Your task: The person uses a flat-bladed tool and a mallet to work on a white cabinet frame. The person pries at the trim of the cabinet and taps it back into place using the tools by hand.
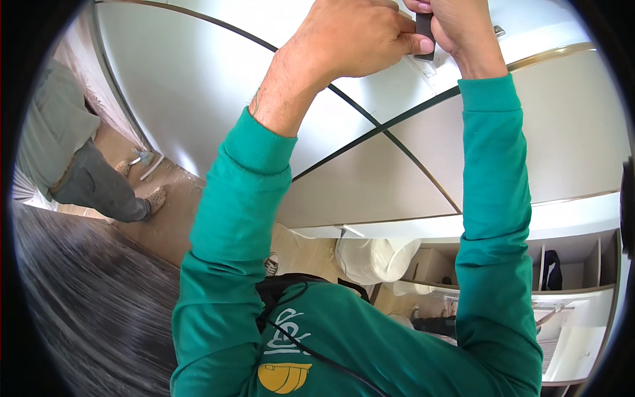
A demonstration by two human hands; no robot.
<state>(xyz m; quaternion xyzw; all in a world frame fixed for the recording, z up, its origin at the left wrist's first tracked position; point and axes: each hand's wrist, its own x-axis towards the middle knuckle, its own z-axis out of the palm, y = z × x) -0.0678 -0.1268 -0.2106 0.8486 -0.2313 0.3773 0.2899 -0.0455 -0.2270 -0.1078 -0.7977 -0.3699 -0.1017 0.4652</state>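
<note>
Both my arms, in green sleeves, reach up to the top edge of the head view. A short dark flat strip (424, 41) with a pale lower end stands upright between my hands. My left hand (357, 38) is closed, its thumb tip pressed against the strip. Close beside it, my right hand (465, 30) is closed on the strip's upper part, its fingertips partly cut off by the picture's edge. Right behind them are glossy white cabinet panels (357, 99). A small clear-looking piece (430, 71) shows on the panel just below the strip.
Dark gaps and gold-coloured trim (552, 54) divide the panels. At the left stands another person in grey trousers (106, 185). A white bag-like bundle (377, 258) lies below the panels, and an open shelf unit (575, 264) is at the lower right.
</note>
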